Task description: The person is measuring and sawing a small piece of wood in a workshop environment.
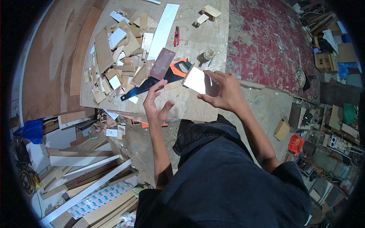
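My right hand (224,91) grips a small rectangular board (195,80) between thumb and fingers, above the near part of the worktable (199,108). The board's bright pale face shows, with a brown edge on its left. My left hand (156,104) is raised with thumb and fingers apart, holding nothing. Just beyond its fingertips lie a handsaw (146,87) with a dark blade and an orange-black handle, and a reddish-brown rectangular sheet (162,64), perhaps sandpaper. The sheet overlaps the saw. Part of the saw handle is close behind the held board.
Wood offcuts (118,49) are heaped on the table's left. Farther back lie a long white strip (163,30), a red cutter-like tool (176,36) and two small wood blocks (207,15). A small jar (208,54) stands right. Scrap boards (91,182) fill the floor at lower left.
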`<control>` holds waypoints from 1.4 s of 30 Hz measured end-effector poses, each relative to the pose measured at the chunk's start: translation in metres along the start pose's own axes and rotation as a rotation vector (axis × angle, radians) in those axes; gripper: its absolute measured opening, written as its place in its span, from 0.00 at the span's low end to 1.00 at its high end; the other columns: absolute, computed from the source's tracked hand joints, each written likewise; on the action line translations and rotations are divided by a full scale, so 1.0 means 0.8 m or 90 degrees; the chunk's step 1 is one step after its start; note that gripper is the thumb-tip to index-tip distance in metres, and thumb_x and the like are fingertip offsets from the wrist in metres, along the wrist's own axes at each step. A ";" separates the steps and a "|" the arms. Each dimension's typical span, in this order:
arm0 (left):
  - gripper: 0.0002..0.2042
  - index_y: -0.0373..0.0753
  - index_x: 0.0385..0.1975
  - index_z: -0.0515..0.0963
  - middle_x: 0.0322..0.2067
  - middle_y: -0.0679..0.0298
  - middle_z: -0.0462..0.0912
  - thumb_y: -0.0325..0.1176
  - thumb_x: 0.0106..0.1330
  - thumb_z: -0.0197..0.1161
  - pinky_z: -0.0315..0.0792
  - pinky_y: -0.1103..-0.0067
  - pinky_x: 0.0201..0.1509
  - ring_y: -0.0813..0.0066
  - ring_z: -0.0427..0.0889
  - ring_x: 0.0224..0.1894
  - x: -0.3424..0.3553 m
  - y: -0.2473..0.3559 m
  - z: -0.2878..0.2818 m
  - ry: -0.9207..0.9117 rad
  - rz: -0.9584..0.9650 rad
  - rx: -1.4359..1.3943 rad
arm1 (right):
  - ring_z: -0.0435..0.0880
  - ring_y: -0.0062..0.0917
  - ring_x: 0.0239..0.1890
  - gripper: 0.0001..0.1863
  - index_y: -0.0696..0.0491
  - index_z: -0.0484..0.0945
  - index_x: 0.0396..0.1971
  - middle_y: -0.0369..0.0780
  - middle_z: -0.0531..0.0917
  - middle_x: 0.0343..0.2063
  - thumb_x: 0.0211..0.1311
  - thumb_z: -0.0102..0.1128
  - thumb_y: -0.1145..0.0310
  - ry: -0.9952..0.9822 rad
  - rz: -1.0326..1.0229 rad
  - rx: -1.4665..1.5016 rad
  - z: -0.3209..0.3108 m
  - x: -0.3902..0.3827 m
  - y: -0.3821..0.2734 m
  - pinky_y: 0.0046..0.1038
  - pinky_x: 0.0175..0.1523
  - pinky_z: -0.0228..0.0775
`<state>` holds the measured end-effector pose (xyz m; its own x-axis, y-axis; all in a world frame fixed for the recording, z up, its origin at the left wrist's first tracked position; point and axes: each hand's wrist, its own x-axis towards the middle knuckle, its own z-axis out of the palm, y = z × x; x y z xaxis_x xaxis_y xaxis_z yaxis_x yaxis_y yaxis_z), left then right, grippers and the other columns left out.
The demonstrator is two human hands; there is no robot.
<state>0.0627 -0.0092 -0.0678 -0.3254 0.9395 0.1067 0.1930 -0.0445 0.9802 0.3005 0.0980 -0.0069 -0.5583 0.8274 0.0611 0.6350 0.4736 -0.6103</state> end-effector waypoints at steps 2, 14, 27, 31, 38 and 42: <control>0.48 0.36 0.61 0.72 0.57 0.56 0.79 0.64 0.45 0.77 0.64 0.62 0.63 0.63 0.75 0.61 -0.018 -0.036 -0.009 0.009 -0.104 -0.073 | 0.84 0.38 0.36 0.42 0.58 0.78 0.55 0.45 0.85 0.36 0.39 0.77 0.48 -0.008 -0.012 -0.035 0.031 -0.005 0.016 0.36 0.46 0.70; 0.38 0.38 0.64 0.69 0.59 0.56 0.77 0.35 0.51 0.80 0.66 0.64 0.65 0.65 0.74 0.61 -0.122 -0.165 -0.054 0.004 -0.353 -0.038 | 0.81 0.37 0.48 0.43 0.52 0.70 0.63 0.44 0.81 0.47 0.48 0.71 0.47 -0.162 0.027 -0.105 0.275 -0.045 0.132 0.44 0.57 0.64; 0.39 0.40 0.63 0.71 0.58 0.58 0.79 0.42 0.49 0.82 0.66 0.60 0.63 0.65 0.76 0.58 -0.147 -0.177 -0.079 -0.032 -0.407 0.071 | 0.77 0.37 0.57 0.42 0.51 0.68 0.64 0.43 0.80 0.52 0.49 0.71 0.49 -0.202 0.072 -0.115 0.349 -0.073 0.161 0.47 0.62 0.60; 0.41 0.40 0.62 0.72 0.57 0.59 0.79 0.45 0.47 0.82 0.67 0.61 0.62 0.66 0.76 0.57 -0.149 -0.177 -0.077 -0.036 -0.420 0.089 | 0.75 0.36 0.58 0.42 0.50 0.68 0.63 0.43 0.79 0.52 0.48 0.72 0.50 -0.209 0.070 -0.134 0.351 -0.074 0.168 0.48 0.62 0.60; 0.41 0.40 0.61 0.72 0.57 0.59 0.79 0.47 0.47 0.82 0.69 0.61 0.61 0.66 0.77 0.56 -0.152 -0.182 -0.075 -0.044 -0.420 0.104 | 0.71 0.34 0.61 0.43 0.48 0.68 0.65 0.40 0.77 0.54 0.48 0.72 0.49 -0.212 0.084 -0.149 0.358 -0.077 0.171 0.46 0.64 0.60; 0.40 0.40 0.61 0.73 0.57 0.59 0.79 0.48 0.48 0.82 0.69 0.62 0.60 0.66 0.77 0.56 -0.151 -0.176 -0.073 -0.052 -0.436 0.124 | 0.71 0.34 0.61 0.43 0.48 0.69 0.65 0.41 0.77 0.54 0.48 0.72 0.50 -0.208 0.099 -0.120 0.358 -0.077 0.169 0.46 0.64 0.60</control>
<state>0.0206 -0.1364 -0.2091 -0.3641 0.7578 -0.5415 0.1349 0.6182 0.7743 0.2681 0.0243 -0.3197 -0.5682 0.7688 -0.2934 0.7955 0.4221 -0.4347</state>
